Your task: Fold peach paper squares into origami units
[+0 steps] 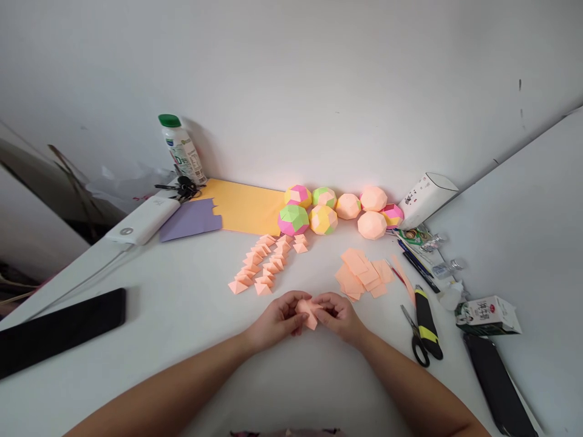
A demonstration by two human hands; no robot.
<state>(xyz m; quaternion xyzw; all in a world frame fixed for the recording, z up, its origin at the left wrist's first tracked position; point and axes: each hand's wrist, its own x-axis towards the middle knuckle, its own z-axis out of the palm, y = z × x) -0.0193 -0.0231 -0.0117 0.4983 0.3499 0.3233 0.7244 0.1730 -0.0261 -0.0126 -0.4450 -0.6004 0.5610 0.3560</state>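
Between my two hands, low over the near middle of the table, is a peach folded paper piece point(310, 317). My left hand point(283, 317) pinches its left side between thumb and fingers. On the other side, the fingers of my right hand point(339, 314) close on its right edge. Parts of the paper are hidden behind my fingertips. Beyond my left hand lie rows of small peach folded paper units point(251, 262). A loose pile of flat peach paper pieces point(362, 273) lies beyond my right hand.
Multicoloured paper balls point(293, 220) line the wall beside an orange sheet point(248, 206) and a purple sheet point(190, 220). To the right lie scissors point(416, 340), a utility knife point(427, 321) and a milk carton point(487, 315). A black phone point(64, 331), power bank point(144, 221) and bottle point(183, 149) are left.
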